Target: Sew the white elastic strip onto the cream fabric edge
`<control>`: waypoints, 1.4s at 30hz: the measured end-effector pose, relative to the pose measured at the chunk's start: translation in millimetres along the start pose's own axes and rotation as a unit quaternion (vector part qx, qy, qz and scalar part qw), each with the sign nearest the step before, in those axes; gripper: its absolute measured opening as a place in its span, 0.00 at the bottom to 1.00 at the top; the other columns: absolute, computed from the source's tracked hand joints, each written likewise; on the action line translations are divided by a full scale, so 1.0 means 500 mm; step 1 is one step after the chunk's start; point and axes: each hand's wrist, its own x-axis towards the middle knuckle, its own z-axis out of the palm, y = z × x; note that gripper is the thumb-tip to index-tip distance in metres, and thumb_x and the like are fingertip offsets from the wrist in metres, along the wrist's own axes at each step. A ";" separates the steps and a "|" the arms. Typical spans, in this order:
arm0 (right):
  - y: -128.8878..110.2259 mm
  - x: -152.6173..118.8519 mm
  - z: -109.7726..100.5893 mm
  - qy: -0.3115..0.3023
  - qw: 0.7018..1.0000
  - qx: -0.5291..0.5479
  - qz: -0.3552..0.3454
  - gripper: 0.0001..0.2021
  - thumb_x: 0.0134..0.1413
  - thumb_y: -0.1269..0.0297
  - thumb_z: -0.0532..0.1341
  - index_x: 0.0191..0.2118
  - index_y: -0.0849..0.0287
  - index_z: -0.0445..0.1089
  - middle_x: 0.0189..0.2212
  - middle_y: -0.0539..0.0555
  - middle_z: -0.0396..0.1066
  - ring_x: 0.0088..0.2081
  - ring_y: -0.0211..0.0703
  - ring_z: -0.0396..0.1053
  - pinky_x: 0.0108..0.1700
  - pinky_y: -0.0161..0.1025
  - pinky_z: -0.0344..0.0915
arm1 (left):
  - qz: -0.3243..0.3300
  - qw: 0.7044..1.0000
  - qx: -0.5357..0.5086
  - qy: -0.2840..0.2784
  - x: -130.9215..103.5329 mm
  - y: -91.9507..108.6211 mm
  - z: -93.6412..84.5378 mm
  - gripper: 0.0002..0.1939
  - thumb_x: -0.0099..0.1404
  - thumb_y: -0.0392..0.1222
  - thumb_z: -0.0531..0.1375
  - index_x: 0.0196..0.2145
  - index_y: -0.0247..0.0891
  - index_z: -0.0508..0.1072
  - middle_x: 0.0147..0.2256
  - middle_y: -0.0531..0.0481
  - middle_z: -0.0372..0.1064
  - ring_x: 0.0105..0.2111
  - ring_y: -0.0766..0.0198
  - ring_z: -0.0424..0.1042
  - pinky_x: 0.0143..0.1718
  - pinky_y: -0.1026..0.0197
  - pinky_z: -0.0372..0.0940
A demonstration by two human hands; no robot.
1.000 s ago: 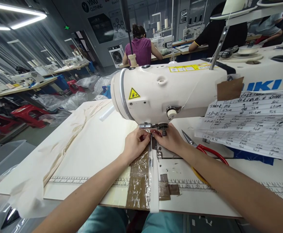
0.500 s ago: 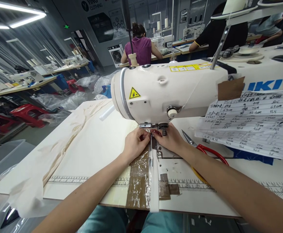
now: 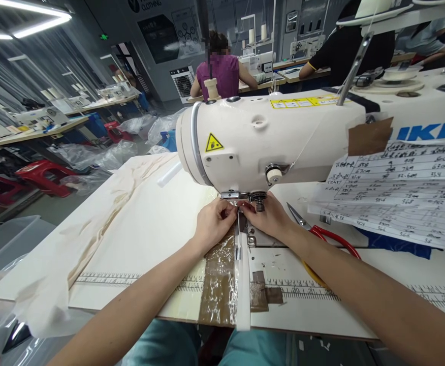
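My left hand [image 3: 215,223] and my right hand [image 3: 263,217] meet under the head of a white sewing machine [image 3: 241,147], close to the needle area. Thumb and fingertips of each hand are pinched together; what lies between them is too small and hidden to make out. Between the hands a narrow white strip of tape [image 3: 243,290] runs from a metal guide toward me and hangs over the table's front edge. Scissors [image 3: 332,236] with a red handle lie to the right, partly under my right forearm.
Handwritten paper [image 3: 393,195] hangs from the machine on the right. Crumpled cream fabric [image 3: 119,203] lies along the left of the white table [image 3: 157,223], which has a printed ruler [image 3: 108,279]. Brown tape [image 3: 217,290] covers its front middle. Two people sit at machines beyond.
The view shifts slightly, so the machine sits a little further right. Both hands keep their pinched pose by the needle area, and the white strip looks almost unchanged.
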 end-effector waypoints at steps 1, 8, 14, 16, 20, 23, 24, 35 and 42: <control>-0.001 0.000 -0.001 -0.002 1.000 0.001 0.000 0.08 0.59 0.72 0.59 0.32 0.59 0.75 0.30 0.57 0.78 0.36 0.52 0.74 0.37 0.41 0.61 | -0.001 1.000 0.000 -0.001 0.000 0.000 0.000 0.07 0.61 0.35 0.59 0.25 0.38 0.68 0.27 0.54 0.67 0.26 0.66 0.65 0.28 0.65 0.57; -0.002 -0.001 -0.005 -0.002 1.000 0.012 0.004 0.08 0.60 0.71 0.59 0.33 0.60 0.75 0.36 0.59 0.79 0.39 0.53 0.74 0.40 0.43 0.62 | 0.000 1.000 -0.001 0.005 0.002 -0.001 0.001 0.07 0.61 0.35 0.60 0.25 0.37 0.68 0.26 0.54 0.67 0.26 0.67 0.65 0.27 0.65 0.56; 0.001 0.006 -0.004 -0.008 0.999 0.036 0.013 0.07 0.58 0.70 0.60 0.30 0.58 0.74 0.33 0.56 0.79 0.38 0.52 0.74 0.40 0.42 0.63 | -0.007 1.000 0.013 0.000 0.003 0.003 0.001 0.07 0.61 0.35 0.60 0.25 0.37 0.68 0.26 0.54 0.68 0.26 0.66 0.66 0.28 0.65 0.57; 0.003 0.009 -0.004 -0.016 0.999 0.048 0.018 0.07 0.57 0.70 0.61 0.29 0.58 0.74 0.31 0.54 0.78 0.35 0.50 0.75 0.37 0.40 0.63 | -0.009 1.000 0.017 -0.001 0.003 0.004 0.000 0.07 0.60 0.35 0.60 0.25 0.38 0.69 0.26 0.54 0.68 0.26 0.66 0.66 0.28 0.64 0.57; 0.004 0.014 -0.005 -0.026 0.997 0.067 0.029 0.05 0.56 0.70 0.62 0.30 0.58 0.74 0.30 0.53 0.78 0.34 0.48 0.74 0.36 0.39 0.64 | -0.009 1.000 0.019 -0.002 0.003 0.004 0.000 0.06 0.60 0.36 0.60 0.25 0.38 0.69 0.27 0.53 0.69 0.27 0.65 0.66 0.28 0.64 0.58; 0.003 0.015 -0.007 -0.026 0.996 0.073 0.035 0.06 0.56 0.70 0.61 0.30 0.57 0.74 0.30 0.53 0.78 0.35 0.49 0.74 0.37 0.40 0.65 | -0.004 1.000 0.019 -0.002 0.004 0.001 0.001 0.06 0.61 0.36 0.59 0.26 0.38 0.70 0.27 0.53 0.69 0.27 0.65 0.66 0.28 0.64 0.58; 0.002 0.015 -0.008 -0.027 0.996 0.074 0.036 0.06 0.56 0.70 0.61 0.30 0.57 0.74 0.30 0.53 0.78 0.35 0.49 0.74 0.38 0.40 0.65 | -0.003 1.000 0.019 -0.002 0.004 0.000 0.002 0.06 0.61 0.36 0.59 0.26 0.38 0.70 0.27 0.53 0.69 0.27 0.65 0.66 0.29 0.64 0.58; -0.004 0.016 -0.021 -0.041 0.996 0.074 0.042 0.06 0.56 0.71 0.61 0.29 0.58 0.74 0.33 0.55 0.79 0.39 0.51 0.75 0.41 0.42 0.64 | -0.026 1.000 0.007 -0.007 0.003 -0.005 0.003 0.06 0.61 0.38 0.59 0.27 0.38 0.72 0.28 0.53 0.71 0.27 0.65 0.67 0.28 0.64 0.59; -0.002 0.019 -0.021 -0.056 0.995 0.071 0.046 0.05 0.55 0.72 0.63 0.30 0.58 0.75 0.33 0.55 0.79 0.40 0.51 0.75 0.41 0.41 0.63 | -0.038 0.999 0.011 -0.003 0.004 -0.008 0.004 0.07 0.62 0.41 0.58 0.29 0.38 0.74 0.29 0.52 0.73 0.28 0.64 0.69 0.28 0.63 0.60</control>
